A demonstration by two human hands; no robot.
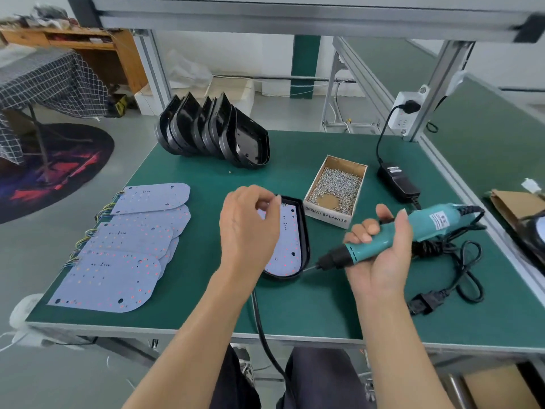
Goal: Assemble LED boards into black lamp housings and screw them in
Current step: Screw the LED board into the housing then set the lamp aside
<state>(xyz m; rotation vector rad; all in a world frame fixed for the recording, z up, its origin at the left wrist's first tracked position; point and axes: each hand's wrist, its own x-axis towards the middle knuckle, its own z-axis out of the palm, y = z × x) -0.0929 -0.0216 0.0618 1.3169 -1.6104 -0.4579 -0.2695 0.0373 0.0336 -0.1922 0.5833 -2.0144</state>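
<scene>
While you're sitting at the green bench (295,308), your right hand (380,255) is gripping the teal electric screwdriver (392,236), fingers wrapped round its body. The bit is pointing left, with its tip sitting just beside the near right edge of the black lamp housing (305,231). Your left hand (249,228) is hovering over that housing with its fingertips drawn together; can't tell if they're pinching a screw. The hands are staying apart, housing between them.

An LED board (287,246) is lying inside the housing, face up, partly hidden by your left hand. More loose LED boards (126,255) are lying overlapped at the left of the bench, wire tails sticking out on their left side. Empty housings (215,131) are leaning in a stacked row at the far side. The cardboard box of screws (336,187) is sitting just right of the housing you're working on, toward the far side. The black power adapter (398,180) is lying further right, with its cable (469,273) coiling near the screwdriver's tail.
</scene>
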